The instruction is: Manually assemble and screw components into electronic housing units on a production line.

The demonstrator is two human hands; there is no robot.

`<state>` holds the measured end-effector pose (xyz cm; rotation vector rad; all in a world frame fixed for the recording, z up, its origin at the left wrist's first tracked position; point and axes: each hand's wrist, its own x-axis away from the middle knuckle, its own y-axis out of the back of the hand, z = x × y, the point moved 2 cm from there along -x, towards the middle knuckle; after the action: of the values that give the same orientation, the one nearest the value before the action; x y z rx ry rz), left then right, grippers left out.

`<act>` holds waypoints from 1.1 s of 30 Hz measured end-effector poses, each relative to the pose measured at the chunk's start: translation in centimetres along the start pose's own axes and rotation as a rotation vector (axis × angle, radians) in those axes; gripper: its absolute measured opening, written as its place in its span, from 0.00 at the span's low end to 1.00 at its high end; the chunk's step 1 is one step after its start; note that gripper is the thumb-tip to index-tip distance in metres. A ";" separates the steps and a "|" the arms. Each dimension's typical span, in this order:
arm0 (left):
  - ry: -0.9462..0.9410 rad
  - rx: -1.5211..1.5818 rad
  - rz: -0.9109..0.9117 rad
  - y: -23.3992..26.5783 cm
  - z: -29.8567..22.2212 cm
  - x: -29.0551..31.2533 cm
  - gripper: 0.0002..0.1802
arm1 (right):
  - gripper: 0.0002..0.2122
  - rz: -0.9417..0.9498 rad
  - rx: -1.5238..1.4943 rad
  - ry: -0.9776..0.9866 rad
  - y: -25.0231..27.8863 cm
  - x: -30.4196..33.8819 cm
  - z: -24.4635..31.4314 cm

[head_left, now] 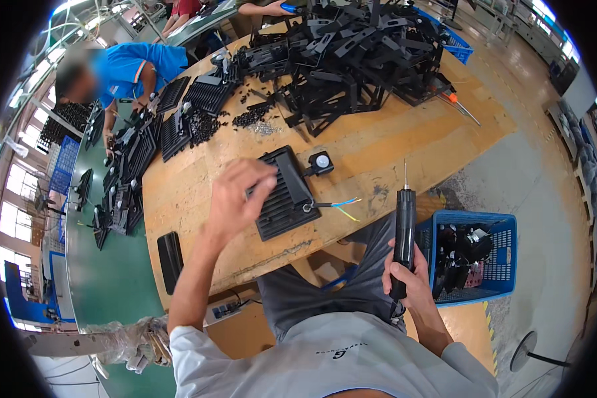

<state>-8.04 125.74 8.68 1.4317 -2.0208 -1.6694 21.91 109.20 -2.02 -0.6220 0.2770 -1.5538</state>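
My left hand point(240, 196) rests on the left side of a black ribbed lamp housing point(286, 196) lying on the wooden worktable point(391, 142). Its fingers curl over the housing's edge. A small black sensor with a white dome point(322, 162) sits just beyond the housing, joined to it by a cable. Blue and yellow wire ends point(343, 207) stick out to the right of the housing. My right hand point(408, 277) grips a black electric screwdriver point(403, 222) upright near my lap, bit pointing up, off the table's edge.
A big heap of black metal brackets point(358, 53) covers the far table. Small black screws point(249, 117) and more ribbed housings point(202, 96) lie far left, where a person in a blue shirt point(136, 66) works. A blue crate point(474, 255) of parts stands right of my knee.
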 end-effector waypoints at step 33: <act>-0.154 -0.145 -0.596 0.8 12.3 -20.7 0.16 | 0.24 -0.158 -0.056 -0.089 2.8 0.3 -1.2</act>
<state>-5.29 149.17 13.72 2.0393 -1.5766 -2.1480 23.61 108.41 -4.43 -0.7700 0.2088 -1.6689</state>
